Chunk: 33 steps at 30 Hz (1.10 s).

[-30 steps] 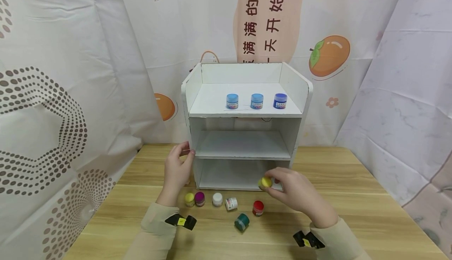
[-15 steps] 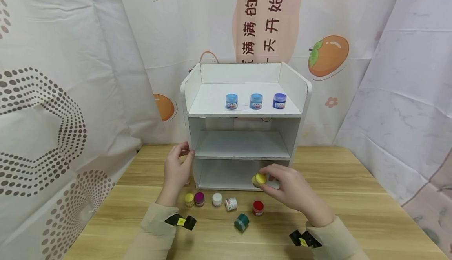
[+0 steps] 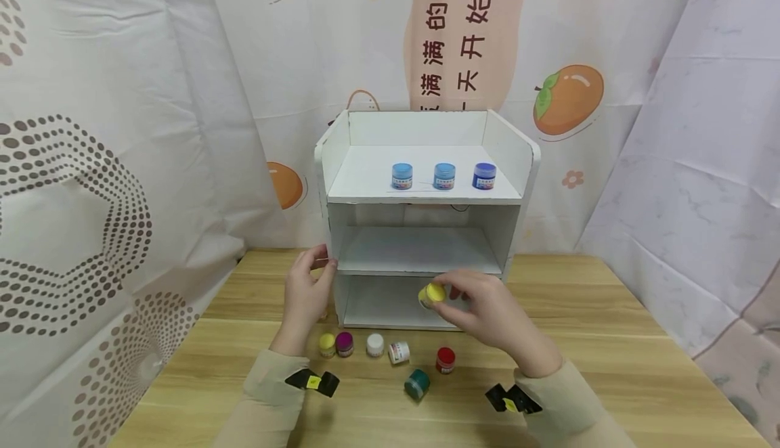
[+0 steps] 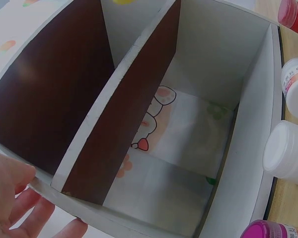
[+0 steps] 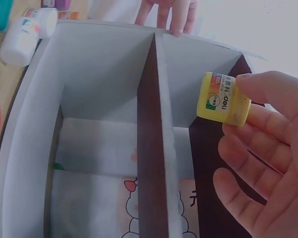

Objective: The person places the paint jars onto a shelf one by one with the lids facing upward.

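Observation:
A small yellow-lidded paint jar (image 3: 431, 294) is tilted between the thumb and fingers of my right hand (image 3: 487, 309), in front of the shelf's lower opening. The right wrist view shows the yellow paint jar (image 5: 223, 99) pinched by the thumb and index finger, label visible, with the other fingers loosely bent. My left hand (image 3: 309, 285) touches the left side of the white shelf (image 3: 423, 199) near the middle board. In the left wrist view, the left hand (image 4: 20, 198) rests its thumb and fingertips along the panel's edge, relaxed.
Two light blue jars (image 3: 402, 176) and a dark blue jar (image 3: 484, 176) stand on the top board. On the wooden table (image 3: 548, 340) before the shelf are yellow (image 3: 327, 345), purple (image 3: 344, 344), red (image 3: 445, 360) and green (image 3: 417, 384) jars, plus two white jars (image 3: 374, 345).
My right hand has moved left and slightly up with the yellow paint jar, from the lower board's right end toward its middle. The left hand stays at the shelf's side.

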Tool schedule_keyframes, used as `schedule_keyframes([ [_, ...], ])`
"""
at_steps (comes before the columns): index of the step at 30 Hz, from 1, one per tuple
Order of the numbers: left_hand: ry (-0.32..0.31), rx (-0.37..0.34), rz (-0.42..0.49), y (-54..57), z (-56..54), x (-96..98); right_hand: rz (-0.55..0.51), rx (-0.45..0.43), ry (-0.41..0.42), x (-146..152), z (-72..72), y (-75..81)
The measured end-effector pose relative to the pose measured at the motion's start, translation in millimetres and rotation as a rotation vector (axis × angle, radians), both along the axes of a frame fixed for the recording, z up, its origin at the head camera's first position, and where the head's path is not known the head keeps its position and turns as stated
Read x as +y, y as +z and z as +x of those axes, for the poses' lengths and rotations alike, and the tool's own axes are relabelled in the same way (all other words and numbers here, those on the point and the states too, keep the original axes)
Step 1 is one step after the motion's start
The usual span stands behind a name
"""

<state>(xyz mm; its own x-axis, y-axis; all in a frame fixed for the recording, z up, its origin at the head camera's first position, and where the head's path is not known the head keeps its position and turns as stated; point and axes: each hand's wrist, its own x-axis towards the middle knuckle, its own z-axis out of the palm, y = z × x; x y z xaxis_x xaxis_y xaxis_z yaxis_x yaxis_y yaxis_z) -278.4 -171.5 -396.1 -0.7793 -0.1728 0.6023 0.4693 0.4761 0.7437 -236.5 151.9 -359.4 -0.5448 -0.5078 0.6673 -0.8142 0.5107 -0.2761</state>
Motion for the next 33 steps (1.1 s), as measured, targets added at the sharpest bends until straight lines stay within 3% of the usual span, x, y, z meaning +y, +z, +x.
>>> schedule_keyframes([
  [18,-0.015,-0.023,0.012,0.5,-1.1,-2.0,-0.097,0.045,0.024,-28,-14.1,44.2],
  [33,-0.024,-0.027,0.025,0.3,-1.0,-0.9,-0.063,0.101,0.042,-51,-30.8,94.1],
])
